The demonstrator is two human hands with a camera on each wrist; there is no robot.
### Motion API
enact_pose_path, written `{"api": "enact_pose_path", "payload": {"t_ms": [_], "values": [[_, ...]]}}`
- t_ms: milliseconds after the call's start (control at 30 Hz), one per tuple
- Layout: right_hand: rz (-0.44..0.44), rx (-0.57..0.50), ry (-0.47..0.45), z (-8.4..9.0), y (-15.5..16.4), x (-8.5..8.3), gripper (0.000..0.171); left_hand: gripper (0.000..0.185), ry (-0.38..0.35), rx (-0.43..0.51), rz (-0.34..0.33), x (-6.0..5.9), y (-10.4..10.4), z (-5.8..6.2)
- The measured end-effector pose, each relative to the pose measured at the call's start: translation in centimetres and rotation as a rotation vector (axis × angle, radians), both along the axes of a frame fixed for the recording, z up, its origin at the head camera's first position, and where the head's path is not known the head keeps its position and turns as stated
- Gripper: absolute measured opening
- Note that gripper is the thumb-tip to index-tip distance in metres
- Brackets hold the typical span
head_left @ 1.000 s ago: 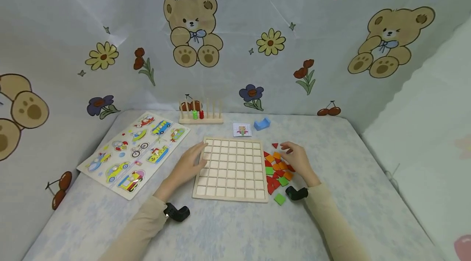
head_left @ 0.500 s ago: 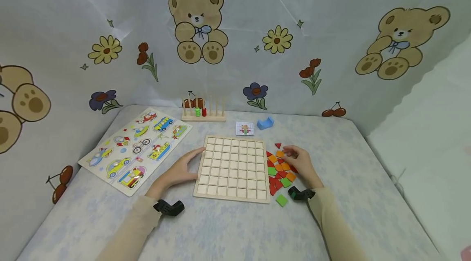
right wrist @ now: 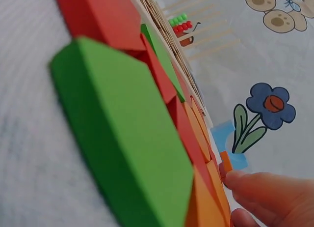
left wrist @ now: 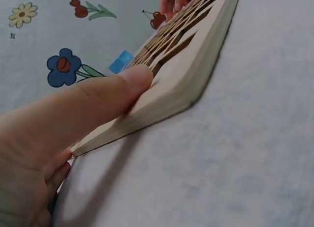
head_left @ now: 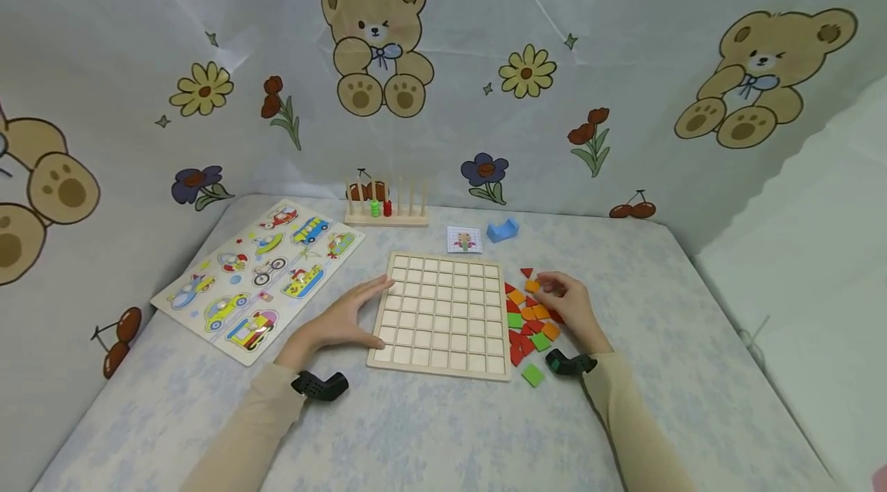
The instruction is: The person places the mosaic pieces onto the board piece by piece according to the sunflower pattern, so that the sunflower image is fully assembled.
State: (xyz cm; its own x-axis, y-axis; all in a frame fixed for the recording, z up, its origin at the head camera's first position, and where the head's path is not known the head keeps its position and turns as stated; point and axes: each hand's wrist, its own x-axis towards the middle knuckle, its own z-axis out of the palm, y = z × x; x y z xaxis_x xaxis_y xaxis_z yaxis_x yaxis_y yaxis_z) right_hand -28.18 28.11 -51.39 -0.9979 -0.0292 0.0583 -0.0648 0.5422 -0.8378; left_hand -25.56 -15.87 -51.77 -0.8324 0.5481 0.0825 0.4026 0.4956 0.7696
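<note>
A wooden grid board (head_left: 440, 315) with bare square cells lies flat mid-table. My left hand (head_left: 360, 311) rests against its left edge with fingers straight; in the left wrist view the thumb (left wrist: 113, 89) presses on the board's rim (left wrist: 186, 74). To the right of the board lies a pile of red, orange and green tiles (head_left: 528, 324). My right hand (head_left: 549, 290) is over the pile's far end and pinches an orange tile (head_left: 532, 286). In the right wrist view the orange tile (right wrist: 226, 161) stands on edge above my fingertips (right wrist: 265, 190), beyond a big green tile (right wrist: 132, 133).
A lone green tile (head_left: 532, 375) and a red triangle (head_left: 526, 272) lie apart from the pile. A vehicle puzzle board (head_left: 259, 276) sits at the left. A peg rack with beads (head_left: 384, 209), a small card (head_left: 463, 239) and a blue block (head_left: 503, 230) stand behind. Bear-print cloth walls surround the table.
My left hand slid off the grid's top onto its left edge. My right hand curled in over the pile's far end and pinched the orange tile.
</note>
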Motion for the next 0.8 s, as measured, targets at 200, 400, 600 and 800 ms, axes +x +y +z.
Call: {"api": "enact_pose_path", "payload": {"t_ms": [200,400,600,800], "values": [[0.011,0.015,0.072,1.3,-1.6,0.2,0.035,0.114,0.026,-0.085,0.022,0.3,0.3,0.3],[0.122,-0.025,0.085,3.0,-6.3,-0.7,0.032,0.114,0.100,-0.148,0.071,0.4,0.9,0.0],[0.241,0.014,0.084,2.9,-11.7,-2.2,0.030,0.114,0.108,-0.156,0.097,0.7,1.1,0.3],[0.232,0.034,0.040,2.4,-14.5,-3.1,0.030,0.113,0.108,-0.172,0.097,0.7,1.2,0.2]]}}
